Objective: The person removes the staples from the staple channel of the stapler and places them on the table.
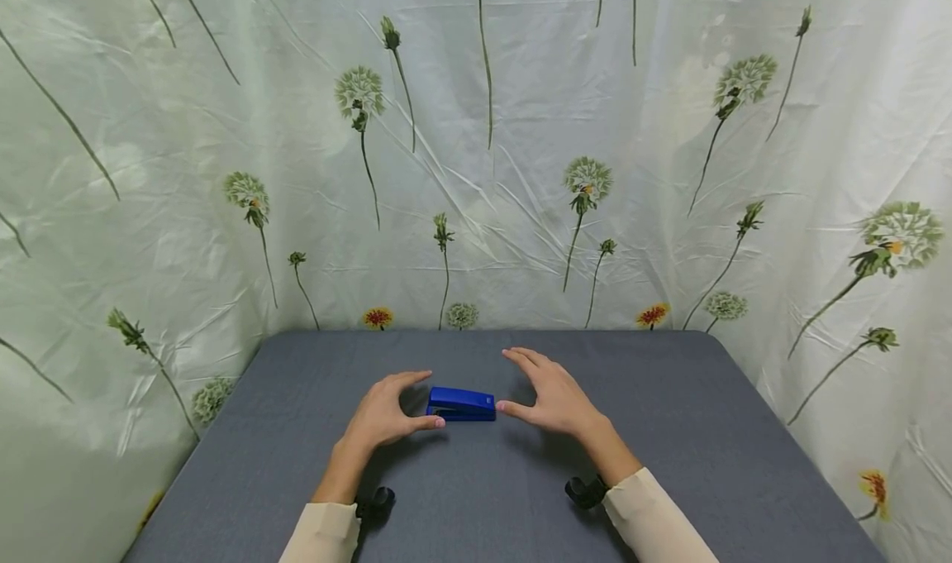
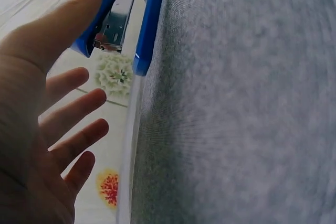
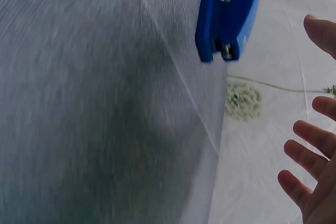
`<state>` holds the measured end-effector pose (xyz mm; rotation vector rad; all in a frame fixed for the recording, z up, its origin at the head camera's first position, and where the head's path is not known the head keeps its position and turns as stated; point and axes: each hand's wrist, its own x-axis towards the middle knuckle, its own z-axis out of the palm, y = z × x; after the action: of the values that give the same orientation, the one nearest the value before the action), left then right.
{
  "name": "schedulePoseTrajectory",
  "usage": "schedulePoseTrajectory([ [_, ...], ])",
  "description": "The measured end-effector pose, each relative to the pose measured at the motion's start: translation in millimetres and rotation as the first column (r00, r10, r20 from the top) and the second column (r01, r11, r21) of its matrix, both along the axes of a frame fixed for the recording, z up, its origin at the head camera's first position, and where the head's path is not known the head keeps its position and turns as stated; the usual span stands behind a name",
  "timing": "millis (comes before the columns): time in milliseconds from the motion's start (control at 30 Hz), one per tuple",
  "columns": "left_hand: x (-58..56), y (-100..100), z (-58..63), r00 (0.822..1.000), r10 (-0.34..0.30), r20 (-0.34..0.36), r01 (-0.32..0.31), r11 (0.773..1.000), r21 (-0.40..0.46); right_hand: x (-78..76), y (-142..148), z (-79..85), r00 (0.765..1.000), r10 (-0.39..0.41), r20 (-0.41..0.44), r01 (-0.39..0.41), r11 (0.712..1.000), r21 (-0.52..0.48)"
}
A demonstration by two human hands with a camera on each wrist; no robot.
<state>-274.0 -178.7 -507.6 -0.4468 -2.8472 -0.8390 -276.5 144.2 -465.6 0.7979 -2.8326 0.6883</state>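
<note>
Cream sleeves (image 1: 321,534) lead to left hand (image 1: 378,414) and right hand (image 1: 558,399), each grip spread and empty; the blue stapler (image 1: 463,399) sits between them on the table (image 1: 476,497); closing evenly from both ends should steady it.

Blue plastic stapler (image 1: 461,400): cut off by the top edge in both wrist views; pale mark (image 1: 489,401) too small to read.
Left grip (image 1: 379,412): thumb (image 2: 63,22) hides part of the stapler (touching or apart, I cannot tell).
Right grip (image 1: 556,399): cut by the right wrist view's right edge.
Grey cloth-covered table (image 1: 669,431): blurred in both wrist views.
</note>
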Motion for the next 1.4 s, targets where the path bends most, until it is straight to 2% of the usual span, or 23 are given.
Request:
schedulePoseTrajectory([
  [400, -4.7, 2.3, -5.6, 0.999, -0.043, 0.019, 0.042, 0.997, 0.063, -7.2, -41.2, -19.8, 0.997, 0.062, 0.035, -0.062, 0.998, -0.016],
  [733, -9.3, 3.6, -10.2, 0.998, -0.049, 0.037, 0.046, 0.994, 0.096, -7.7, -67.0, -33.2, 0.993, 0.108, 0.046, -0.108, 0.994, -0.007],
  [967, -12.2, 3.4, -14.8, 0.999, -0.028, 0.047, 0.022, 0.991, 0.13, -9.2, -75.4, -32.6, 0.993, 0.116, 0.013, -0.116, 0.993, 0.009],
  [1267, -14.6, 7.0, -20.9, 1.0, -0.029, 0.01, 0.027, 0.984, 0.175, -12.4, -83.5, -32.6, 0.994, 0.109, -0.008, -0.108, 0.994, 0.029],
  [1400, -13.0, 8.7, -20.7, 0.999, -0.014, 0.035, 0.006, 0.975, 0.221, -12.7, -87.7, -30.7, 0.992, 0.122, -0.011, -0.122, 0.992, 0.022],
])
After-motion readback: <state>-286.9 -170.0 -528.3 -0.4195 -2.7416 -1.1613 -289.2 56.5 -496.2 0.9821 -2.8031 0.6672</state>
